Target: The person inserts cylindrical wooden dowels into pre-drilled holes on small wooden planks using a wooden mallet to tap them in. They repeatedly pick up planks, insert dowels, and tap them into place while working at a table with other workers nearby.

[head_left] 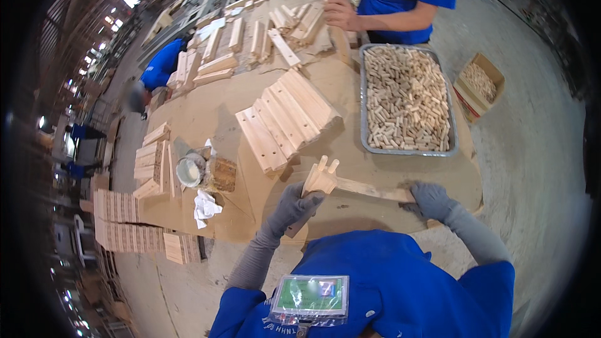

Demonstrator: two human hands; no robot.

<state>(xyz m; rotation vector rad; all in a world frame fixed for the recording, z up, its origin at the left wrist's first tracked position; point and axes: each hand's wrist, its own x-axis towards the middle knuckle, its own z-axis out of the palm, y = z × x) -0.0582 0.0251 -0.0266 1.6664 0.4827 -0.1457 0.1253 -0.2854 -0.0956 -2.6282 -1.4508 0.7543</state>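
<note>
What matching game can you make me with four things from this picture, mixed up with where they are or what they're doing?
Things:
1. Grey-gloved left hand
2. Grey-gloved right hand
3. Crumpled white scrap
4. Open brown cardboard box

Places and states:
A. To the right of the grey rectangular tub
B. Gripping one end of a flat wooden strip
C. Beside the round whitish pot
D. Holding a pale wooden piece with two round pegs sticking out

Right pairs: 1-D, 2-B, 3-C, 4-A
</note>
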